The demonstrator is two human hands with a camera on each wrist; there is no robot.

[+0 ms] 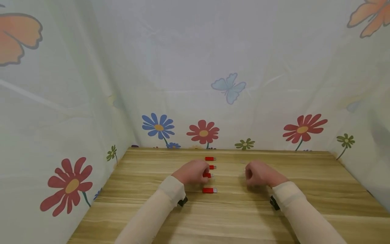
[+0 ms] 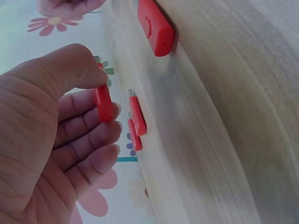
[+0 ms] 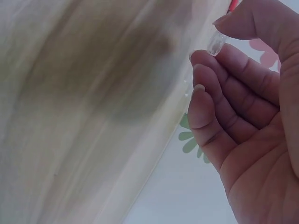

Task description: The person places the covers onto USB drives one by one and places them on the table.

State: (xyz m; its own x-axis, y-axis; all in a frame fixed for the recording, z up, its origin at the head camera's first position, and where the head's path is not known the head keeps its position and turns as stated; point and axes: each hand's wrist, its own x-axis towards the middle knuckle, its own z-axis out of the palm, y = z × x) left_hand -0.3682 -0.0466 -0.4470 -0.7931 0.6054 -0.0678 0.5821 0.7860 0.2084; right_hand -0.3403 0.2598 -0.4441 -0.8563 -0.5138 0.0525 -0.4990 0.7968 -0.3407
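Perhaps the right hand (image 1: 264,174), centre-right, could drop its merely fingertip-pinched clear plastic cap (image 3: 216,44); the left hand (image 1: 192,171) pinches a red plastic USB stick (image 2: 104,105).

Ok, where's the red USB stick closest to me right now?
In the head view, the closest red USB stick lies on the wooden table, just nearer than the left hand and slightly right of it.

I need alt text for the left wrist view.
A left hand pinches a red USB stick; three more red sticks lie on a wooden table, with floral fabric behind. Part of the right hand shows at the top.
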